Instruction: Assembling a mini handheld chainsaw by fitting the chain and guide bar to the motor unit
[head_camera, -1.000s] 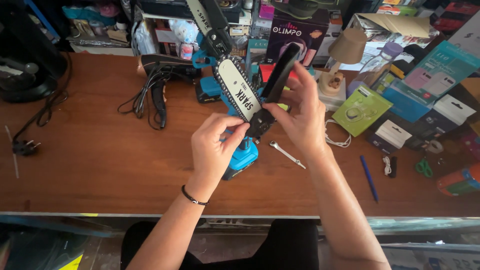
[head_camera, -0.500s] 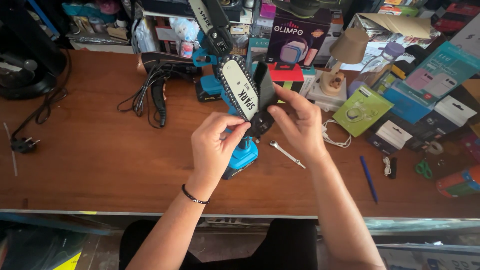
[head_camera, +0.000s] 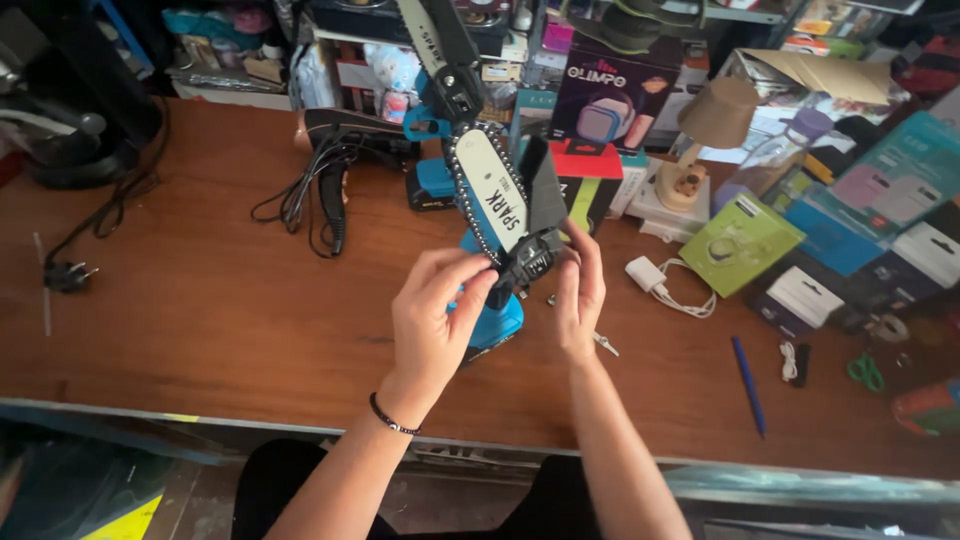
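Above a wooden table (head_camera: 200, 310), both hands grip a small blue chainsaw (head_camera: 497, 255). Left hand (head_camera: 432, 325) clasps its body, fingertips at the chain's base; right hand (head_camera: 578, 295) pinches the black side cover. Bar w/ chain tilts up-left. Behind: hair dryer (head_camera: 335, 140) w/ cord, boxes; blue pen (head_camera: 748, 385) at right.

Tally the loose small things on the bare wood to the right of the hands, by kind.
Blue pen: 1
White charger with cable: 1
Green scissors: 1
Screwdriver: 1
Total: 4
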